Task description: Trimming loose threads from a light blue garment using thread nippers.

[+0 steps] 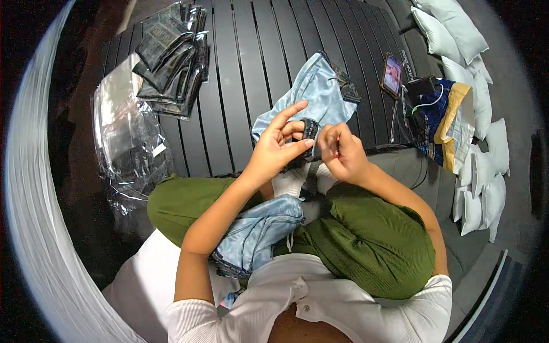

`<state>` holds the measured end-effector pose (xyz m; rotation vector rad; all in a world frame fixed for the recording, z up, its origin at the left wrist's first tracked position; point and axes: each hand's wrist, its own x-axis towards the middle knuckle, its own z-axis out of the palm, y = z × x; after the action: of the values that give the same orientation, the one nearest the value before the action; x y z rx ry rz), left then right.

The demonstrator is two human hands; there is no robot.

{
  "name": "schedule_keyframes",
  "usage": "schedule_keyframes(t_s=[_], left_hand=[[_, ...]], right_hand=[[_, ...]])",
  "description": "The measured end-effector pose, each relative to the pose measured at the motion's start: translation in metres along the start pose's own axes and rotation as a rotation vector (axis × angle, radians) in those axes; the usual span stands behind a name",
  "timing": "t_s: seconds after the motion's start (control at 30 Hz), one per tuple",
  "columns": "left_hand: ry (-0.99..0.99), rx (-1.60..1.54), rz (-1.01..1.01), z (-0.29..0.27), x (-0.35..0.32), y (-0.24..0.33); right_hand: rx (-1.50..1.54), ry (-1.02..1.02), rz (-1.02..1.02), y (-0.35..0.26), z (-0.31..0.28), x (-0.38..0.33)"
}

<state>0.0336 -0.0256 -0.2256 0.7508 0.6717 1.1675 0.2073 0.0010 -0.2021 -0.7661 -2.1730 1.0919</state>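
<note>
A light blue satiny cloth (320, 86) with dark trim lies across the near edge of the slatted table. My left hand (271, 150) grips a gathered black edge (310, 129) of this cloth between thumb and fingers, its index finger sticking out. Just to the right, my right hand (346, 153) is closed in a pinch close to that edge. A small red spot shows at its fingers, but what it holds is hidden. More light blue fabric (257, 228) with dark trim rests bunched in my lap, between my green-trousered legs.
On the black slatted table (229, 86), a pile of dark flat packets (166, 57) sits at the left beside clear plastic bags (123, 126). A phone (392, 75) stands propped at the right, near a blue and yellow bag (443, 123). Several white cushions (457, 28) line the right side.
</note>
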Motion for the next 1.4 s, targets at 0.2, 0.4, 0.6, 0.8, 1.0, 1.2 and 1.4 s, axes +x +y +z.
schedule_keyframes(t_s=[0.2, 0.4, 0.6, 0.8, 1.0, 1.2, 1.4], left_hand=[[-0.136, 0.207, -0.049, -0.010, 0.001, 0.014], [-0.105, -0.109, -0.098, -0.011, -0.001, 0.028], [-0.109, -0.159, 0.011, -0.026, -0.009, 0.051], [0.141, -0.011, -0.005, -0.035, -0.003, 0.065], [0.503, 0.135, 0.000, -0.065, 0.008, 0.053], [0.495, 0.655, 0.092, -0.079, 0.017, 0.043], [0.422, 0.570, -0.163, -0.087, 0.028, 0.028]], right_hand=[[0.165, 0.100, 0.282, -0.008, -0.012, 0.009], [-0.020, -0.099, 0.303, 0.001, -0.005, 0.007], [-0.090, -0.096, 0.493, 0.015, -0.005, 0.003], [-0.317, 0.018, 0.498, 0.076, -0.040, 0.005], [-0.680, 0.160, 0.399, 0.155, -0.105, 0.020], [-0.217, 0.140, 0.525, 0.178, -0.102, 0.051], [-0.298, 0.030, 0.555, 0.195, -0.083, 0.113]])
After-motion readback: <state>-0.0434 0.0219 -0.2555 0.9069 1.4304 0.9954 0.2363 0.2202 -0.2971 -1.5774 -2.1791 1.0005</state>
